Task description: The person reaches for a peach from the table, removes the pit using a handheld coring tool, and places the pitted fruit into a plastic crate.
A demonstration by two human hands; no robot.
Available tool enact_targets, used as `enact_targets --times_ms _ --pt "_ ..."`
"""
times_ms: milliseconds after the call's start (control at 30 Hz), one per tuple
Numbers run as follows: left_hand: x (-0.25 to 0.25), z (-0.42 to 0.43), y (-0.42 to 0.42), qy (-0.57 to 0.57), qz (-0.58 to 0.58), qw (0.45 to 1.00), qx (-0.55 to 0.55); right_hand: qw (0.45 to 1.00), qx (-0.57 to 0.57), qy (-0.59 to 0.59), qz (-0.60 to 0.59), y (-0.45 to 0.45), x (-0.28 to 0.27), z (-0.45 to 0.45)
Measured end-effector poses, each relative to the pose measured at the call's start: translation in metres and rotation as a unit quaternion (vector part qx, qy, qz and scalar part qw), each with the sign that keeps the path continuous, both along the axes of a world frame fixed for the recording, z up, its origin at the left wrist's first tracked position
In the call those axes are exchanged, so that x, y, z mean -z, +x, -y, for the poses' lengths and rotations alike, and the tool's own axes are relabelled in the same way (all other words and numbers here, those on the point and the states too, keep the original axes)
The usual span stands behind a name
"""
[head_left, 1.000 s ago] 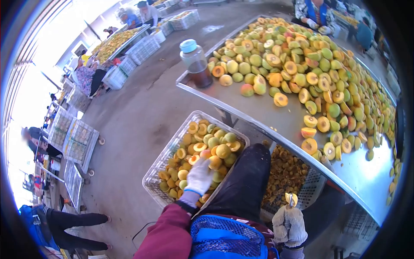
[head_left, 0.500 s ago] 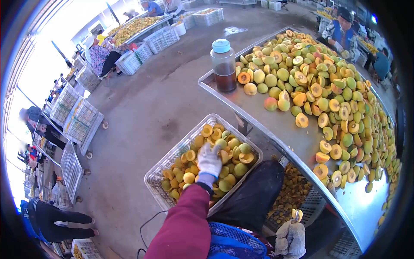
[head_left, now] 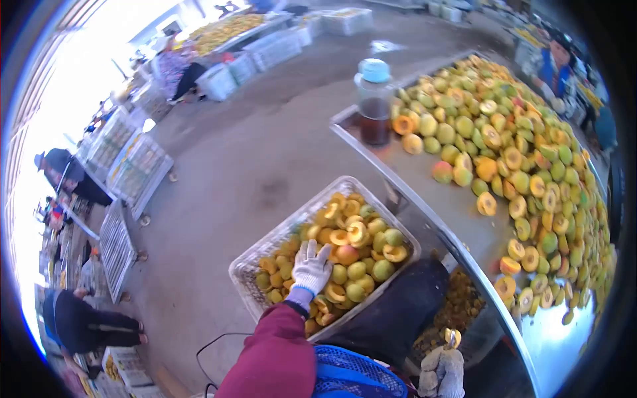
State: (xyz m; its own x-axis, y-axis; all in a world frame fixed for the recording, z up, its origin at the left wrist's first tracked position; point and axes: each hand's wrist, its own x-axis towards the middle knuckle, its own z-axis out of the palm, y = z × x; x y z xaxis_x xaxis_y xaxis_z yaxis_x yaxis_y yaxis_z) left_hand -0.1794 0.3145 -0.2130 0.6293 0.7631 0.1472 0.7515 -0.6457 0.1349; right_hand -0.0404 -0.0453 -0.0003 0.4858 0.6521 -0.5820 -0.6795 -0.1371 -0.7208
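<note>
My left hand (head_left: 311,270), in a white knit glove, lies palm down with fingers spread on the halved peaches (head_left: 357,270) in a white plastic crate (head_left: 240,273). Those halves are green to yellow, several with hollow centres facing up. Low in the view, my right hand (head_left: 442,373), in a dirty gloved fist, is wrapped around a small tool with a curved, shiny tip (head_left: 452,337). Its handle is hidden in the fist. The crate stands beside my dark-trousered leg (head_left: 398,305).
On my right, a metal table (head_left: 434,199) carries a large heap of peaches (head_left: 511,152), many cut open. A lidded bottle of dark liquid (head_left: 375,109) stands at its corner. Under the table, a container holds brownish scraps (head_left: 458,298). Crate trolleys (head_left: 136,162) and other people are farther off.
My left hand has shifted down over the crate, and its fingers have spread out. More peach halves show at the crate's middle. The whole view has shifted slightly; my right hand keeps its grip.
</note>
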Motion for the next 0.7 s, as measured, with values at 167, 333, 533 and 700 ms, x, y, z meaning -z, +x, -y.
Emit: enact_targets --times_ms 167,333,533,700 --pt "-0.053 -0.014 0.01 -0.136 -0.068 0.988 0.013 0.998 -0.045 -0.032 -0.033 0.006 0.013 0.004" --pt "-0.112 0.043 0.045 -0.406 0.223 0.88 0.103 0.995 -0.076 -0.069 -0.008 0.008 0.009 -0.002" --pt "-0.193 0.143 0.079 -0.551 0.362 0.565 0.496 0.993 -0.086 -0.083 0.021 0.004 0.004 0.0" --pt "-0.203 0.16 0.098 -0.45 0.289 0.611 0.585 0.994 -0.068 -0.083 0.037 0.003 0.002 0.008"
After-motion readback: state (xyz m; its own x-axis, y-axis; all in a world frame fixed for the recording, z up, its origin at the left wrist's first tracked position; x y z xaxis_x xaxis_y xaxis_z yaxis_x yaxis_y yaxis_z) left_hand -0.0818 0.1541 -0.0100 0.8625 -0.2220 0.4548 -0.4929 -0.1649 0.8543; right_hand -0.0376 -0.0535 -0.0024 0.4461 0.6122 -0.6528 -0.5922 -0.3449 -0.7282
